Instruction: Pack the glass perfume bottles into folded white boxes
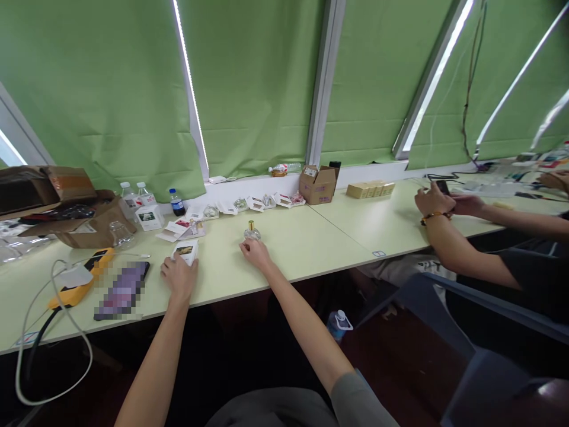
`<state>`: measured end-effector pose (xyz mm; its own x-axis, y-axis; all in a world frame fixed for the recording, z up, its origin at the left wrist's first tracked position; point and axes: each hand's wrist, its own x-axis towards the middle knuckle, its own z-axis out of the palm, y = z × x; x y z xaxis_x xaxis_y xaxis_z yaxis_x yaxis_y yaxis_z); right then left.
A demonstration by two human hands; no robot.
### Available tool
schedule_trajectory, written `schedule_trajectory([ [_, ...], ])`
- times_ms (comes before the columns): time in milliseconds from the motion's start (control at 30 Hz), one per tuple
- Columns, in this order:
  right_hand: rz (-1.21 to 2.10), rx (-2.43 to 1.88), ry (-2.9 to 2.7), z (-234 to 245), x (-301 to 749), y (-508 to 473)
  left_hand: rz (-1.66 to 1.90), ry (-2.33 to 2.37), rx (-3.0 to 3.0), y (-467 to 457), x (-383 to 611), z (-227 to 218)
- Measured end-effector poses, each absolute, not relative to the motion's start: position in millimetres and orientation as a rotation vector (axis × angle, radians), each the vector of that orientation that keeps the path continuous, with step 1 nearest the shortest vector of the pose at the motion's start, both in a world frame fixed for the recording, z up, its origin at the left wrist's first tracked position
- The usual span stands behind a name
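My left hand (178, 276) rests at the table's front part with its fingers around the near end of a small white box (185, 250) that carries a dark picture. To its right, my right hand (256, 254) is closed, its fingers curled down. Just beyond it, at the knuckles, stands a clear glass perfume bottle (252, 231) with a gold cap. The hand covers the bottle's lower part; whether the two touch, or what the fingers hold, is hidden.
Opened white boxes with bottles (240, 205) line the table's back. Left lie a phone (122, 290), a yellow device (84, 279), a looped cable and cardboard boxes (89, 228). A brown carton (317, 185) and yellow boxes (370, 189) stand right. A co-worker's hands (438, 201) hold something dark.
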<state>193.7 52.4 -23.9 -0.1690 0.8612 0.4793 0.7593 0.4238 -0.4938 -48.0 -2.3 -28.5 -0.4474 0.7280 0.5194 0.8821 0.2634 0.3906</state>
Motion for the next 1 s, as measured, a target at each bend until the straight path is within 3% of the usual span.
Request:
schedule_trajectory([
  [167,0.171,-1.373,-1.975,-23,194,52,-1.352,-2.159,-1.703,0,-46,-17],
  [467,0.190,-1.365,-1.984,-19,192,50,-3.194,-1.959,-1.962,15,-30,-5],
  [567,0.246,-1.338,-1.971,-18,192,49,-3.538,-1.834,-2.029,17,-17,0],
  [767,0.447,-1.211,-1.943,-17,192,48,-3.621,-1.810,-2.206,18,4,1],
  [1000,0.538,-1.133,-1.814,-22,190,54,-2.981,-2.090,-2.236,22,10,-10],
])
